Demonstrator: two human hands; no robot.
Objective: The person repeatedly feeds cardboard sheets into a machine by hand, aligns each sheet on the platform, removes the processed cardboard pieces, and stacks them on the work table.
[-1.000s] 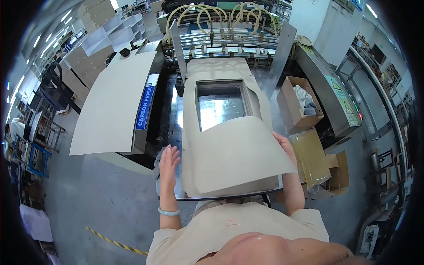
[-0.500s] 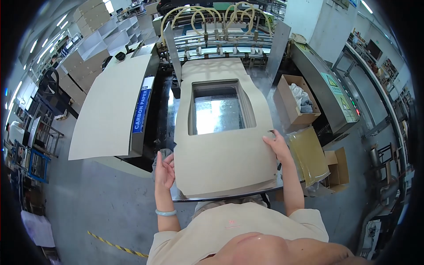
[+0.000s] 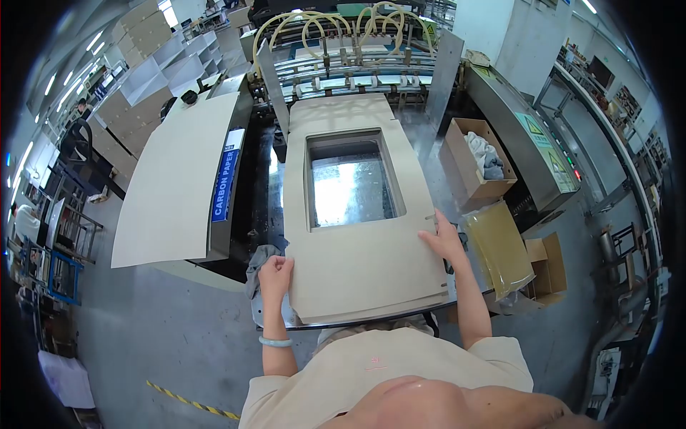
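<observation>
A stack of beige cardboard sheets [image 3: 364,264] with a rectangular cut-out lies on the shiny machine table, its far end near the rollers. My left hand [image 3: 275,275] is closed at the stack's left edge, fingers curled in; whether they pinch anything is hidden. On the right edge rests my right hand [image 3: 444,239], its thumb on top of the sheets and its fingers spread along the side. A grey cloth [image 3: 260,268] lies just beside my left hand. Through the cut-out the reflective table surface shows.
Ahead stands the machine with rollers [image 3: 350,82] and yellow hoses. At left is a large sheet [image 3: 175,179] beside a "CARBON PAPER" box [image 3: 226,175]. To the right are a carton holding cloths [image 3: 475,186], a yellowish wrapped pack [image 3: 499,250] and an open carton [image 3: 549,268].
My left hand has gone from spread fingers to a curled grip at the stack's edge. The stack's sheets lie straighter and more evenly aligned, and my right hand has shifted slightly left and down.
</observation>
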